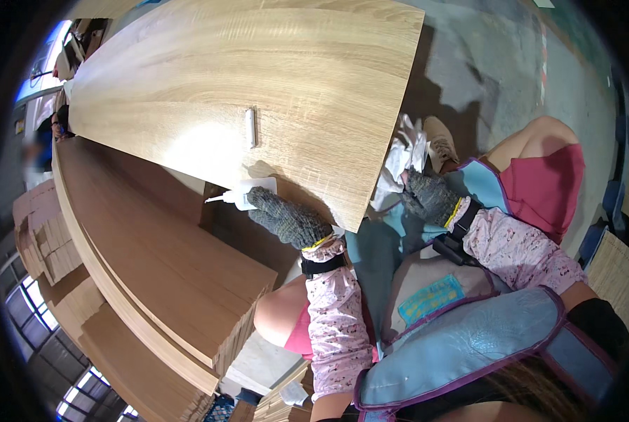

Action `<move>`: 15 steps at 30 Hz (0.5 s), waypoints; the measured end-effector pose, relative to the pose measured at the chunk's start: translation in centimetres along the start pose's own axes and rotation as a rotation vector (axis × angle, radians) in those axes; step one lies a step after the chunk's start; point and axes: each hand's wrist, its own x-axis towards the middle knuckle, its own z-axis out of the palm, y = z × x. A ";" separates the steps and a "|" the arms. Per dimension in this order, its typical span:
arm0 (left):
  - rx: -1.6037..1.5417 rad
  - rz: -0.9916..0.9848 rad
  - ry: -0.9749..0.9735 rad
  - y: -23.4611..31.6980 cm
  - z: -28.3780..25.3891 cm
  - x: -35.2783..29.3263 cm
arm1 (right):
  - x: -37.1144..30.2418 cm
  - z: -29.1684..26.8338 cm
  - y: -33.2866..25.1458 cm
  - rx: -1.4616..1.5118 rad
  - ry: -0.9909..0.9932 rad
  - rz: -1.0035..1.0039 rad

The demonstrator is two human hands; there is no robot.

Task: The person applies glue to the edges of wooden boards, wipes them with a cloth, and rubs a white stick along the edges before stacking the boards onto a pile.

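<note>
The grey-gloved left hand [288,219] curls its fingers [260,200] around a white squeeze bottle [241,196], tipped sideways over the near edge of the wood-grain board [314,84], contents unclear. The right hand [431,200], in matching knit, grips crumpled white material [401,153] beside the board; farther off, a slim white tube [250,129] lies on it.

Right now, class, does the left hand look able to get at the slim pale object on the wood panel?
Probably yes: the slim pale object lies uncovered on the wood panel, just beyond the left hand. Only the white bottle, in that hand's grip, seems in the way.
</note>
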 end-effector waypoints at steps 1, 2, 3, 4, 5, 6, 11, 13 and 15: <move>-0.083 -0.012 0.024 -0.3 -0.2 0.1 | 0.2 0.6 0.5 -0.494 0.148 -0.686; -0.104 -0.026 0.022 -0.4 0.2 0.0 | 0.1 0.2 -0.1 -0.485 0.078 -0.568; 0.007 0.105 0.050 -0.9 0.3 -0.2 | 0.3 -0.1 -1.7 -0.486 0.076 -0.568; 0.119 0.234 0.077 -1.4 0.4 -0.4 | 0.5 -0.5 -3.4 -0.421 -0.063 -0.379; 0.115 0.225 0.072 -1.0 0.6 -0.5 | 0.7 -1.0 -4.3 -0.361 -0.200 -0.183; 0.295 0.306 0.107 -0.6 0.7 -0.7 | 0.6 -0.5 -2.9 -0.477 -0.024 -0.383; 0.273 0.142 0.080 0.2 0.4 -0.3 | 1.7 0.5 -3.1 -0.544 0.063 -0.523; -0.239 -0.224 0.127 0.9 0.6 0.1 | 1.7 0.0 -3.6 -0.500 0.034 -0.508; -0.002 -0.076 0.110 -1.2 0.4 -0.3 | 1.3 -0.2 -3.6 -0.550 0.012 -0.491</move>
